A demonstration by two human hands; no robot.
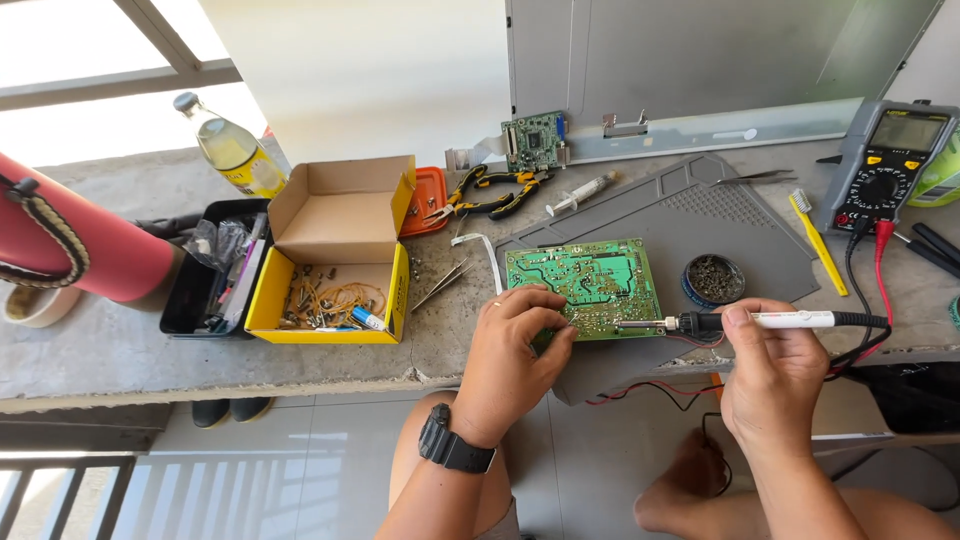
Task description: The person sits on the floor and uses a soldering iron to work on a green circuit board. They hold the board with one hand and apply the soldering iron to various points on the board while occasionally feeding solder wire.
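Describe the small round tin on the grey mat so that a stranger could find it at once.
Start at the grey work mat on the concrete bench. The round tin lies right of the green circuit board. It alone is round, with a blue rim and a tangle of brassy wire inside.
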